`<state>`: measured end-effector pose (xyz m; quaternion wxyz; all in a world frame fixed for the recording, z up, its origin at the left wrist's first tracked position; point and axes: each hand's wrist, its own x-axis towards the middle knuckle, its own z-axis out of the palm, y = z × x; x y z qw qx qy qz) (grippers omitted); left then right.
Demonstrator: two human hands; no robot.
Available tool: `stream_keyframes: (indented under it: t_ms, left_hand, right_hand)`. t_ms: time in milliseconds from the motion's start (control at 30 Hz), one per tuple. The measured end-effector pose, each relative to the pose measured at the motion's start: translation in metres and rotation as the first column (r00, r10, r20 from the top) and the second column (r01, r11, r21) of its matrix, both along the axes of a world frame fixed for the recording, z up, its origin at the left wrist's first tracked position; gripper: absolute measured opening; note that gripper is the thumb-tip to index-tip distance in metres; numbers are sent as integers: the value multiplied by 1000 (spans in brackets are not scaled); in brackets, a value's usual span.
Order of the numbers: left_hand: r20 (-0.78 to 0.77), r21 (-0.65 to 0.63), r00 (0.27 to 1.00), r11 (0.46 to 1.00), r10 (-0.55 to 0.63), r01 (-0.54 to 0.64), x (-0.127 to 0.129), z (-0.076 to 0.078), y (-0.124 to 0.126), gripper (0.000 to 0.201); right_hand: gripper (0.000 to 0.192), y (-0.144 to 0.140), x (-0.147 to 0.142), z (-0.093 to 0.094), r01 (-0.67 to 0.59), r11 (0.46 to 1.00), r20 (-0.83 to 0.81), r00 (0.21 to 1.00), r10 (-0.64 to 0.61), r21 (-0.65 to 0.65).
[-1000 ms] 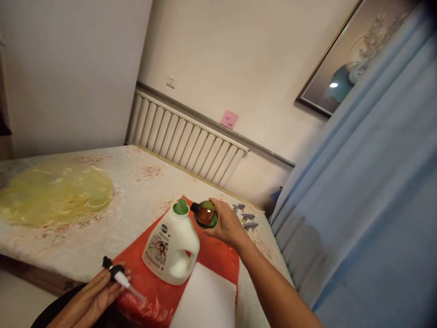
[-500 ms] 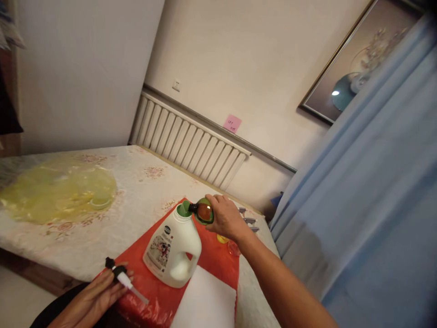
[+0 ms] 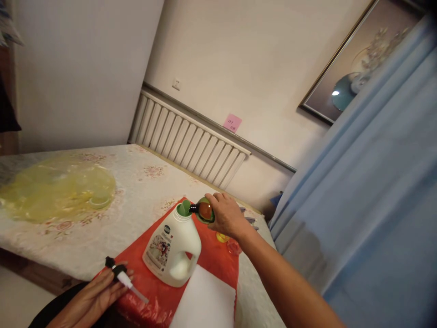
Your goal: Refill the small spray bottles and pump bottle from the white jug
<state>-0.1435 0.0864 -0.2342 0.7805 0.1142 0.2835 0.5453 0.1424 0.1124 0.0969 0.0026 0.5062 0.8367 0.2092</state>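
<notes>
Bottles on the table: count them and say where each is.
2. The white jug stands on the red mat; the small amber bottle is tipped over its mouth in the right hand. None seems hidden.

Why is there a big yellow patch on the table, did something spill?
It may be. A wide yellow patch spreads across the far side of the flowery tablecloth, well apart from the white jug. It looks glossy and crinkled, so it could be thin plastic film rather than liquid; I cannot tell which.
</notes>
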Motion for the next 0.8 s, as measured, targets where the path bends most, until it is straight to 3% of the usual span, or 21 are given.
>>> stream_keyframes:
  t_ms: [800]
  left_hand:
    - [-18,33,1000,999,-12,12,0,3,-1,31]
  right_hand:
    - [65,5,-5,5,-24,996,149,989,10,90]
